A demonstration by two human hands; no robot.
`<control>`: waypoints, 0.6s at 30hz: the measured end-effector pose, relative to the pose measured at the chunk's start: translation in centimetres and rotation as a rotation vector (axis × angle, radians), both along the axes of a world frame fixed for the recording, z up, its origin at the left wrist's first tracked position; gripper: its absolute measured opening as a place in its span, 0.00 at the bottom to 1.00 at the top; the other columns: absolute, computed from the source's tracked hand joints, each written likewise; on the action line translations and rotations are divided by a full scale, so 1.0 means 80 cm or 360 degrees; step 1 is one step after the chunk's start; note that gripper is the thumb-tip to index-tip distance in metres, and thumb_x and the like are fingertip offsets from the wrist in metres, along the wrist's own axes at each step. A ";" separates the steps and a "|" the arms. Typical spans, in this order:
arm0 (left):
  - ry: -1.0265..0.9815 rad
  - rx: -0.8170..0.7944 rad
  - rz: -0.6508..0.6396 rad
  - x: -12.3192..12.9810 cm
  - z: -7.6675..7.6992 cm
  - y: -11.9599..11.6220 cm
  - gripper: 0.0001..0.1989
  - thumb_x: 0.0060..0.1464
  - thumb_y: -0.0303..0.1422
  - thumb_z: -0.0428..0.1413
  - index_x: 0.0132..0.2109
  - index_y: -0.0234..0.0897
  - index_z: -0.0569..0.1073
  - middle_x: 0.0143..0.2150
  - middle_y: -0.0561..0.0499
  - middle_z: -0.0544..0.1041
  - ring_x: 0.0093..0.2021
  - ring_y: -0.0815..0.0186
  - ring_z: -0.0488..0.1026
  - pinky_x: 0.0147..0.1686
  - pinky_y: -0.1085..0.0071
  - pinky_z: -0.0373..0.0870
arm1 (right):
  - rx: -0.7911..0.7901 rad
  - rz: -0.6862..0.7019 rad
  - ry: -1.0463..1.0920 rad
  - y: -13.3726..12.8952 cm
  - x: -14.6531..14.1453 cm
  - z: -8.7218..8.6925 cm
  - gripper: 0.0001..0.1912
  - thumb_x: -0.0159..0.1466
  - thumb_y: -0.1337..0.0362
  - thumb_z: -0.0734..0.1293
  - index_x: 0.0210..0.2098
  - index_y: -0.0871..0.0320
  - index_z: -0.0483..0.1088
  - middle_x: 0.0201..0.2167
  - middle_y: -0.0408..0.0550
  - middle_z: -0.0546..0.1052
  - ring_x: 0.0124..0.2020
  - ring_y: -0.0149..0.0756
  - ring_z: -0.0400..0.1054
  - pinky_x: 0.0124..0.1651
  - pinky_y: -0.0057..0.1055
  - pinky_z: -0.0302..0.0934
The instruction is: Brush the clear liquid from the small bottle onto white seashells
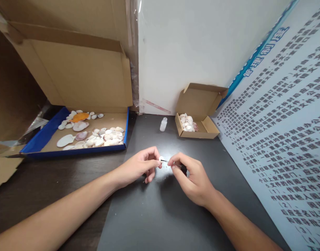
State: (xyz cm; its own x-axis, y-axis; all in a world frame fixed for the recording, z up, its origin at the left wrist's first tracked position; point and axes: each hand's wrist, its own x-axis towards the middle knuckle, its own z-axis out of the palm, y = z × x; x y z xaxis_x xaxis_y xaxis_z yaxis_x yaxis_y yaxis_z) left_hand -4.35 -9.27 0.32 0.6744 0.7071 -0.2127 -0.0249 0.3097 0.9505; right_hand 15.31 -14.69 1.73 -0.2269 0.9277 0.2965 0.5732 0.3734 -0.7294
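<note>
Above the dark mat, my left hand [146,163] pinches a small white shell [161,159] between thumb and fingers. My right hand [189,174] is closed on a thin brush [164,161], whose dark tip reaches to the shell's face. Most of the brush's handle is hidden by the fingers. Beyond both hands stands a small translucent bottle [163,124] with whitish contents, upright on the mat.
At the left lies a blue-edged cardboard box [78,151], lid raised, with several shells [107,137] and an orange piece [80,117]. A smaller open box [198,134] at the back right holds more shells [186,122]. A printed poster [285,104] borders the right side.
</note>
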 end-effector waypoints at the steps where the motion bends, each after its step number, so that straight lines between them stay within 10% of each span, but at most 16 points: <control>1: 0.0001 0.0007 -0.0001 0.000 0.000 0.000 0.08 0.55 0.32 0.57 0.36 0.37 0.63 0.31 0.58 0.72 0.17 0.78 0.69 0.19 0.79 0.55 | -0.0004 0.0010 -0.0019 0.000 0.000 0.000 0.07 0.63 0.72 0.60 0.35 0.57 0.68 0.24 0.39 0.68 0.24 0.29 0.60 0.30 0.26 0.53; 18: 0.0014 0.0078 0.0020 0.001 0.000 0.001 0.13 0.54 0.37 0.61 0.36 0.37 0.65 0.31 0.58 0.72 0.17 0.77 0.68 0.18 0.79 0.58 | 0.0056 -0.0022 -0.0028 0.003 0.001 -0.001 0.08 0.60 0.74 0.60 0.33 0.57 0.69 0.23 0.39 0.67 0.24 0.28 0.60 0.28 0.25 0.53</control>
